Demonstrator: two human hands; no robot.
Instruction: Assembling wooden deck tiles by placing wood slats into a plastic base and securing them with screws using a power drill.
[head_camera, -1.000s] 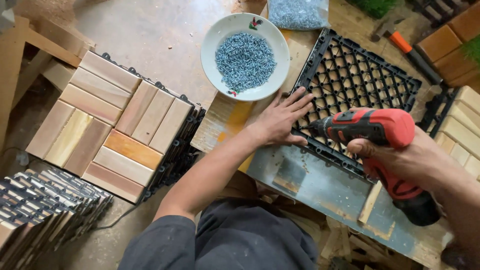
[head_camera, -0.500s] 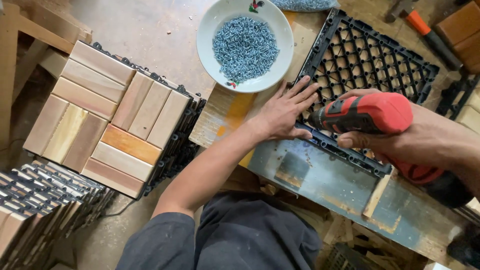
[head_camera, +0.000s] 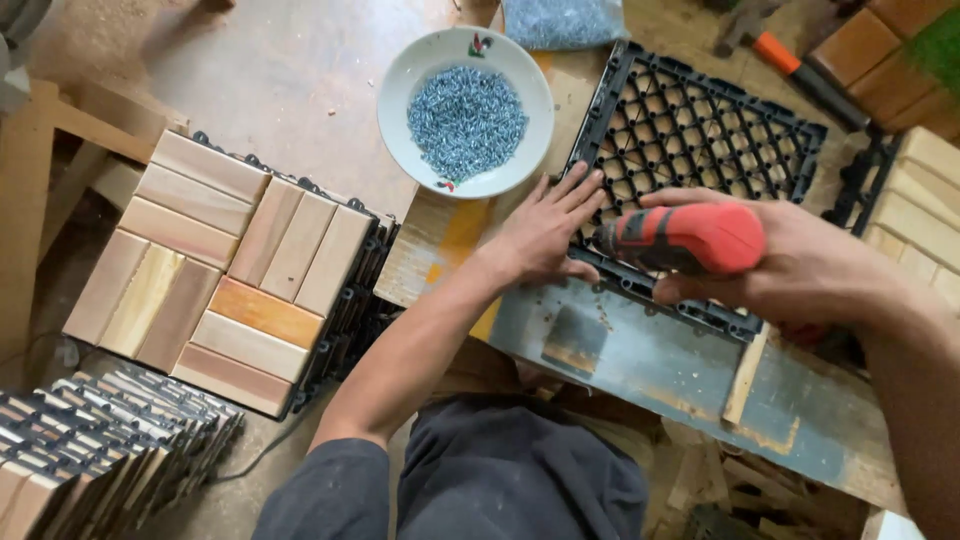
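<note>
**Inspector:** Start at the hands. State of each?

**Assistant:** The right hand (head_camera: 800, 265) is closed around the body of a red drill (head_camera: 685, 240), held level with its nose pointing left. The left hand (head_camera: 545, 235) lies flat, fingers spread, pressing on the near left corner of the black grid (head_camera: 700, 130); it grips nothing.

**Inspector:** And the grid itself?

**Assistant:** It lies on the workbench (head_camera: 650, 350), its open lattice facing up, its near edge just above the bench's grey-blue patch. The drill's nose sits over that near edge, just beside the left fingertips.

**Inspector:** Any change from a second ago?

**Assistant:** Small ones. The drill has levelled out and sits nearer the flat hand than before. The left hand has stayed planted on the same corner, and the grid has not shifted on the bench. I judge this as fastening work at the near edge, with the grid held firm; whether the bit touches it I cannot tell.

**Inspector:** Surroundings?

**Assistant:** A white bowl of screws (head_camera: 465, 110) stands touching the grid's left edge, at the far side of the bench. Left of the bench, on the floor, a stack of finished wooden tiles (head_camera: 220, 270); at the lower left, a row of tiles on edge (head_camera: 90, 440).
</note>
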